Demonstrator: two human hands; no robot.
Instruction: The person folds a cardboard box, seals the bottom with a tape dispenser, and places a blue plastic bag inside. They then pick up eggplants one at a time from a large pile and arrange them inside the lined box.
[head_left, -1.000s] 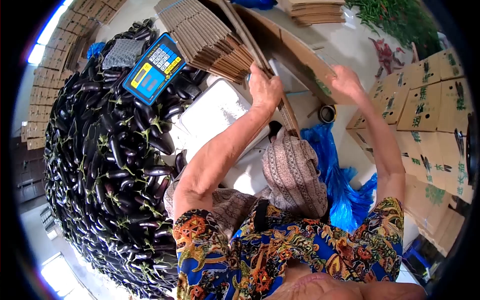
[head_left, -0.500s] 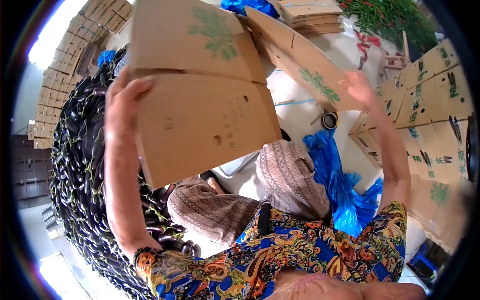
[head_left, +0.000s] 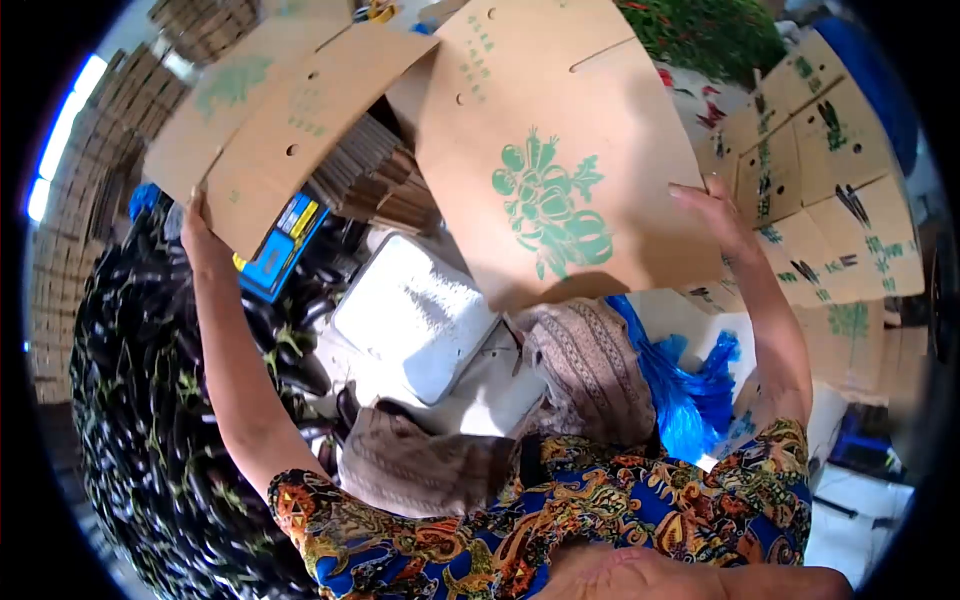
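Note:
A large cardboard box, partly unfolded, spans the space between my hands. My left hand (head_left: pixel 202 240) is closed on the lower edge of its left panel (head_left: pixel 270 120). My right hand (head_left: pixel 718 212) grips the right edge of the right panel (head_left: pixel 640 140), which bears a green print of vegetables. The two panels stand apart at an angle, joined near the top middle. Below them, between my knees, lies a white scale-like platform (head_left: pixel 415 315).
Eggplants (head_left: pixel 190 440) are heaped along my left side. Blue plastic (head_left: pixel 690 385) lies by my right knee. Printed boxes (head_left: pixel 820 170) stand at right, flattened cardboard (head_left: pixel 375 180) ahead, and green and red peppers (head_left: pixel 705 35) at the back.
The cardboard has swung round and opened wider. Its left panel has moved up and left, and the right panel now faces me. The white platform has come into fuller view.

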